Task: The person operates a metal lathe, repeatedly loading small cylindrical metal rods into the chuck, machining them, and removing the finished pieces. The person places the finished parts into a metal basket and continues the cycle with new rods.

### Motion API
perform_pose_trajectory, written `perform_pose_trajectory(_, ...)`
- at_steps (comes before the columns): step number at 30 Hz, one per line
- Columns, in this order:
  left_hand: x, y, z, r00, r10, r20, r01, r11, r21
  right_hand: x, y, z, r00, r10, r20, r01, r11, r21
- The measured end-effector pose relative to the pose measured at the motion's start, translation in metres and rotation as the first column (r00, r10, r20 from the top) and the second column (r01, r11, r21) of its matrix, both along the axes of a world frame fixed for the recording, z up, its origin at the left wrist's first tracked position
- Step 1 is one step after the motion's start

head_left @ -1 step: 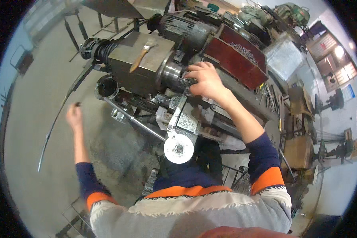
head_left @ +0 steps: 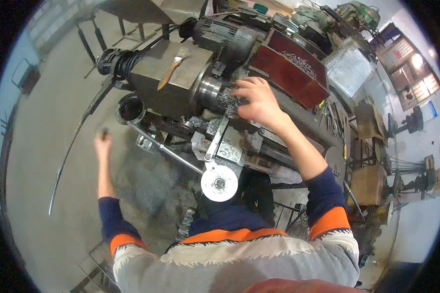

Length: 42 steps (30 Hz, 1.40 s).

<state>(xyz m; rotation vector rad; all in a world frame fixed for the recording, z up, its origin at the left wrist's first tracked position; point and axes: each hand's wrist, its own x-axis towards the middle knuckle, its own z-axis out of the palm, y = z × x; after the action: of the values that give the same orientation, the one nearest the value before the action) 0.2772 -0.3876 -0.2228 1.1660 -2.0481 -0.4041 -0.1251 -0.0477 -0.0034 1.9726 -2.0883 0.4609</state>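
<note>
My left hand (head_left: 102,146), slightly blurred, is raised over the floor at the left. Its fingers are closed on a small dark piece (head_left: 104,132) whose kind I cannot make out. At the lathe, my right hand (head_left: 260,103) is just right of the round metal chuck (head_left: 210,93). Its fingers are apart and curved, with dark metal showing between fingers and thumb; whether they touch it is unclear. Metal shavings (head_left: 227,100) cling around the chuck's face. Below, a lever arm (head_left: 217,139) leads to a white round disc (head_left: 219,183) close to my body.
A wooden-handled brush (head_left: 169,74) lies on the grey headstock (head_left: 149,68). Behind my right hand stands a dark red tray (head_left: 283,71) with small metal parts. A long rod (head_left: 164,146) slants in front of the lathe. Several tools (head_left: 333,121) lie to the right.
My left hand has moved a little right and down, still closed. My right hand has shifted slightly right and down, away from the chuck.
</note>
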Motion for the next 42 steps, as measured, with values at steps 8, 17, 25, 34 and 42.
perform_pose_trajectory(8, -0.096, 0.042, -0.053, 0.593, -0.161, 0.789, 0.084, 0.987, 0.138, -0.027, 0.202, 0.002, 0.885, -0.441, 0.146, 0.435, 0.897, 0.077)
perform_pose_trajectory(17, -0.067, 0.059, -0.025, 0.697, -0.137, 0.704, 0.1, 0.991, 0.094, -0.099, 0.442, -0.065, 0.295, -0.94, 0.17, 0.919, 0.328, 0.22)
perform_pose_trajectory(25, -0.074, 0.082, 0.027, 0.981, -0.066, -0.182, 0.165, 0.783, 0.6, -0.153, 0.666, -0.143, -0.095, -0.966, -0.241, 0.825, -0.212, 0.523)
perform_pose_trajectory(34, -0.104, 0.092, 0.026, 0.813, 0.277, -0.512, 0.26, 0.614, 0.745, -0.068, 0.623, -0.147, -0.166, -0.964, -0.209, 0.834, -0.25, 0.491)
perform_pose_trajectory(42, -0.167, 0.108, 0.019, 0.666, 0.481, -0.571, 0.157, 0.657, 0.737, 0.025, 0.61, -0.158, -0.31, -0.951, 0.018, 0.875, -0.277, 0.398)
